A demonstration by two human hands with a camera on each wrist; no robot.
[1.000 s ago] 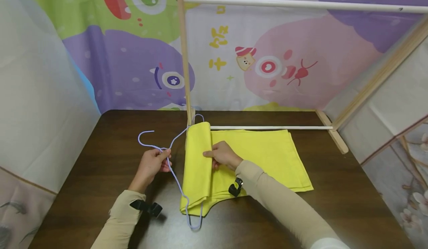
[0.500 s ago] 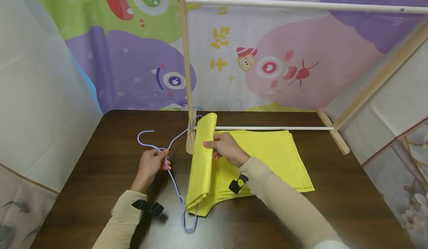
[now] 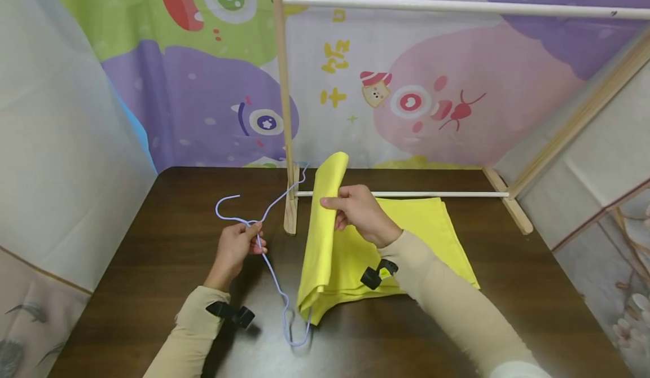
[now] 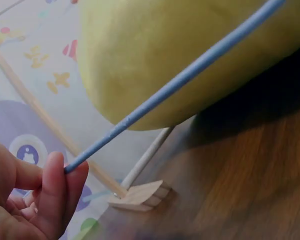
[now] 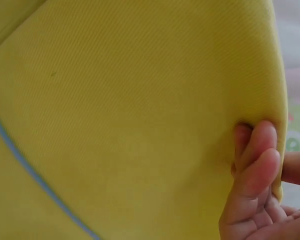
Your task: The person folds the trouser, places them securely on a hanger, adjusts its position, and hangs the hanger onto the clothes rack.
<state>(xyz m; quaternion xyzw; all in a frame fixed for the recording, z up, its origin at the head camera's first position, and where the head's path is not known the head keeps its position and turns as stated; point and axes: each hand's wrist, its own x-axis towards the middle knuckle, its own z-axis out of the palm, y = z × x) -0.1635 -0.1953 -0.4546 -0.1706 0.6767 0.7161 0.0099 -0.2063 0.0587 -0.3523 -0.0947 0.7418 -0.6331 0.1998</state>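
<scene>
In the head view my left hand [image 3: 238,248] pinches a lavender-blue wire hanger [image 3: 278,288] just below its hook. My left fingers [image 4: 52,195] grip the wire in the left wrist view. To the right, a folded yellow garment [image 3: 322,225] passes through the hanger, its bottom bar hidden by the cloth. My right hand [image 3: 363,211] pinches the raised fold, thumb on the left face and fingers behind. The rest of the garment lies flat on the table. Up close, the right wrist view shows the yellow cloth [image 5: 140,100] between my right thumb and fingers.
A wooden rack with a white top rail [image 3: 431,5] stands at the back of the dark table [image 3: 167,225]. Its left foot [image 3: 290,214] is close behind the hanger, and its lower white rail [image 3: 457,194] runs behind the garment. A printed cloth [image 3: 218,96] hangs behind.
My right hand has moved up and to the right, lifting the garment's folded end higher and tilting it. My left hand and the hanger have shifted slightly right.
</scene>
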